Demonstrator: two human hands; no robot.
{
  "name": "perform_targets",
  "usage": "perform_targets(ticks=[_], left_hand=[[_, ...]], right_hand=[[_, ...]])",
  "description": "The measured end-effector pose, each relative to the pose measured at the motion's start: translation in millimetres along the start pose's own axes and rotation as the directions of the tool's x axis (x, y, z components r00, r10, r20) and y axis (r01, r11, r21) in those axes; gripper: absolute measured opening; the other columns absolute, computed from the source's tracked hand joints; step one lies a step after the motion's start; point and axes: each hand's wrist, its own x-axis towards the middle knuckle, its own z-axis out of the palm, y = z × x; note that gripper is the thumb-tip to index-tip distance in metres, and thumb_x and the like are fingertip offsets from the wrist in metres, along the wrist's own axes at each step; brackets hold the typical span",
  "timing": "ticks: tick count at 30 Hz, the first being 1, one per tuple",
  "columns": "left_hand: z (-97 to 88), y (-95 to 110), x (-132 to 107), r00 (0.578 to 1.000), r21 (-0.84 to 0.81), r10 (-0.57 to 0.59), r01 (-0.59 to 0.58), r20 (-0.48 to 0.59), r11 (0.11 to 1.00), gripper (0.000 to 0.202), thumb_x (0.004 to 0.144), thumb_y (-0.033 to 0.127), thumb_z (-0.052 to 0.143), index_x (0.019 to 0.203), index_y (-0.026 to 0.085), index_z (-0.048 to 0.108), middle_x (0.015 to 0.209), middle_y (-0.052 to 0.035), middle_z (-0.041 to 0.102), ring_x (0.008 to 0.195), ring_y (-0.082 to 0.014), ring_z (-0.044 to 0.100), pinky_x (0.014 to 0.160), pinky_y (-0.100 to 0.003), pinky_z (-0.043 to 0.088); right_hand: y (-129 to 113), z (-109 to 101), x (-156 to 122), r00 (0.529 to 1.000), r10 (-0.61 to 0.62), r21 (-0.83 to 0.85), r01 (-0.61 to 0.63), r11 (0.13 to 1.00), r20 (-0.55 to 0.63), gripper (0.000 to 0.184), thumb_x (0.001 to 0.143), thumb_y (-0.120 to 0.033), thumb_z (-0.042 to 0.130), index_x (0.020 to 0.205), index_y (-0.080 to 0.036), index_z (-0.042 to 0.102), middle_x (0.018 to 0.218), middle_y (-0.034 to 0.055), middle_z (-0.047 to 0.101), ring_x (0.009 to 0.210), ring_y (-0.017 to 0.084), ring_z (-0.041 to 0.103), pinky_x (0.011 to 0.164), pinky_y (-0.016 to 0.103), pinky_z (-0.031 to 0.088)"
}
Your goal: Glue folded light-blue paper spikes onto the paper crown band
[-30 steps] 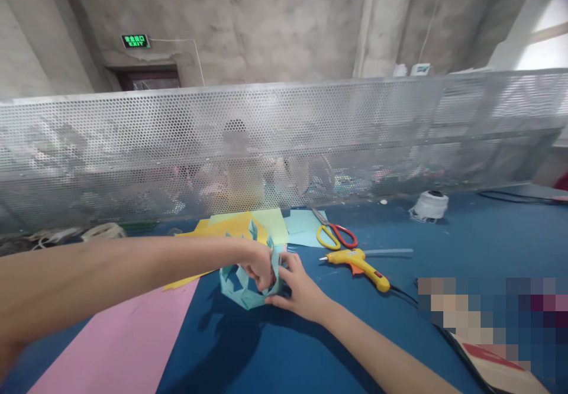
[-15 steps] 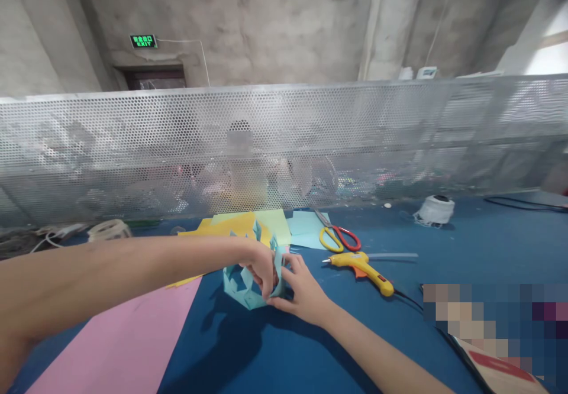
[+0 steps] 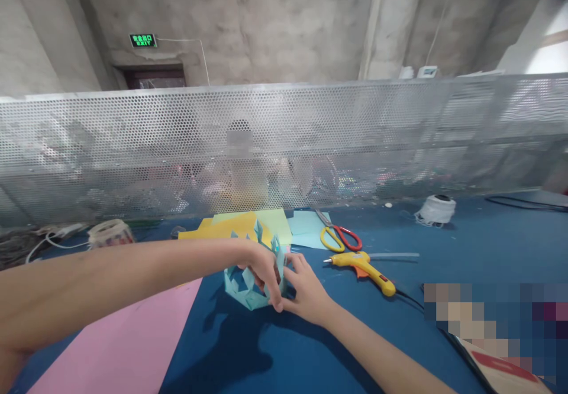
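A light blue cut-paper ring with zigzag points (image 3: pixel 243 289) stands on the blue table (image 3: pixel 465 246). My left hand (image 3: pixel 261 270) reaches across from the left and pinches the ring's right side, fingers closed on the paper. My right hand (image 3: pixel 306 290) comes up from the lower right and presses its fingers against the same spot from outside. Both hands meet at the ring's right edge, and part of the ring is hidden behind them.
A yellow glue gun (image 3: pixel 361 264) and red-and-yellow scissors (image 3: pixel 339 235) lie right of the hands. Yellow, green and pale blue sheets (image 3: pixel 270 222) lie behind; a pink sheet (image 3: pixel 124 346) sits front left. A tape roll (image 3: pixel 437 209) and perforated metal screen (image 3: pixel 284 145) stand at the back.
The hands and the paper ring have stayed in place; my left fingers have slid slightly lower along the ring's right edge. The view has shifted a little.
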Motion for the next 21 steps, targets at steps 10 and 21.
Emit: perform_targets(ticks=[10,21], left_hand=[[-7.2,12.2,-15.7,0.984,0.151,-0.099,0.076,0.147,0.986,0.032,0.094,0.040,0.063,0.117,0.019,0.061,0.124,-0.0080,0.061,0.110,-0.0250,0.061,0.094,-0.048,0.051],[-8.3,2.2,-9.7,0.986,0.094,-0.102,0.090,0.133,0.991,0.031,0.094,0.039,0.063,0.117,0.018,0.061,0.121,-0.0078,0.062,0.105,-0.0235,0.063,0.090,-0.045,0.054]], right_hand=[[0.1,-0.2,-1.2,1.000,0.005,-0.028,-0.006,1.000,-0.007,0.032,0.095,-0.038,0.061,0.122,-0.019,0.060,0.126,0.0088,0.061,0.105,0.023,0.062,0.088,0.045,0.054],[-0.2,4.1,-0.4,0.996,0.079,-0.017,-0.080,0.997,-0.040,0.036,0.095,-0.037,0.061,0.126,-0.019,0.058,0.130,0.0096,0.059,0.110,0.025,0.061,0.090,0.047,0.053]])
